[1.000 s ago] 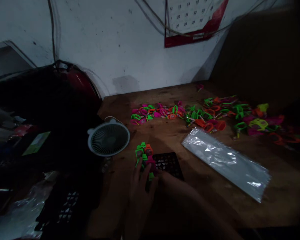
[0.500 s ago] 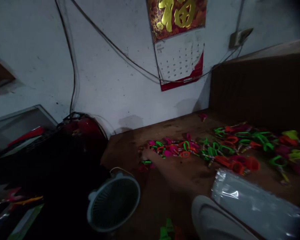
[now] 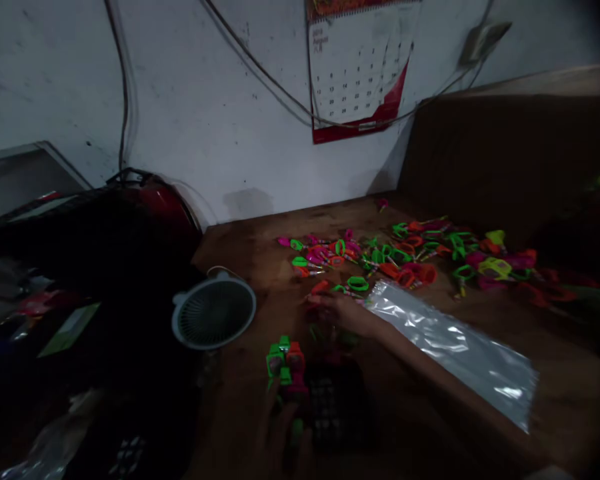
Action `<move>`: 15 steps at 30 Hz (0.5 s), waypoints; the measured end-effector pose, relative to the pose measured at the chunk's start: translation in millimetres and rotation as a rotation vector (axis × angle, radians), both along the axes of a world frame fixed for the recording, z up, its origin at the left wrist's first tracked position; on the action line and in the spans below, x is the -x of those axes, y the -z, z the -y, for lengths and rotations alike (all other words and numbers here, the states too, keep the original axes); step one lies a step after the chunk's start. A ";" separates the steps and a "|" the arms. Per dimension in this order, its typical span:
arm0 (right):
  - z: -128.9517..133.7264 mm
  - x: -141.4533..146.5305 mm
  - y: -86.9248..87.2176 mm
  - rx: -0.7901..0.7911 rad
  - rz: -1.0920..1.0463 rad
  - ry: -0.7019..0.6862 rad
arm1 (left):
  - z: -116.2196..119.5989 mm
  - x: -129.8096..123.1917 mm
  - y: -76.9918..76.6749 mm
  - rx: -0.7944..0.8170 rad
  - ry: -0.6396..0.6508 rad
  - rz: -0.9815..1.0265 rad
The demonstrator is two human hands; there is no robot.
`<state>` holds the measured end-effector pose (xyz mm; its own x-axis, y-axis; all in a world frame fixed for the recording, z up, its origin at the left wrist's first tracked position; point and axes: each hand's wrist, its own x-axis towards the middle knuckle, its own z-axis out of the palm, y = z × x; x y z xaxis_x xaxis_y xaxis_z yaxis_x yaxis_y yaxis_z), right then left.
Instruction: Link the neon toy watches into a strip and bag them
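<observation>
Low in the view, my left hand (image 3: 280, 430), dim and partly cut off, is closed around a cluster of green, orange and pink plastic toys (image 3: 284, 360) that look like toy watches. My right hand (image 3: 337, 310) is over the wooden table, smeared by motion, with its fingers curled over dark pink and green plastic toys. An orange toy (image 3: 320, 287) and a green toy (image 3: 357, 284) are close to its fingers. Behind it spreads a loose pile of bright loop-shaped toys (image 3: 340, 250) with patterned stems. Below my right hand is a dark basket-like thing (image 3: 330, 407), hard to make out.
A clear plastic bag (image 3: 450, 347) lies flat beside my right forearm. To the left stands a round grey-green slatted basket (image 3: 215, 313), with dark bags beyond it. A wall calendar (image 3: 360, 73) and a cable hang at the back. A brown board (image 3: 505, 153) borders the right.
My right hand has drawn back from the pile's left end toward me, and toys there are gone. My left hand with its cluster has come into view. The camera has tilted down.
</observation>
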<state>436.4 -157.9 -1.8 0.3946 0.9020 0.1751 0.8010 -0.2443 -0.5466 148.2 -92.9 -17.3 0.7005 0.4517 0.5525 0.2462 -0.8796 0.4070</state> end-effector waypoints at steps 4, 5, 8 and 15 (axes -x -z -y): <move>27.8 61.3 11.5 0.145 0.052 0.225 | -4.4 14.6 -13.2 -0.017 0.030 -0.150; 30.6 73.7 16.3 0.198 0.040 0.246 | -4.9 17.0 -15.7 -0.011 0.031 -0.174; 31.4 85.8 29.2 0.203 -0.062 0.235 | -5.0 20.6 -23.6 0.036 0.028 -0.160; 18.6 36.0 34.6 0.141 -0.106 0.192 | -12.7 15.6 -44.6 0.106 0.058 -0.036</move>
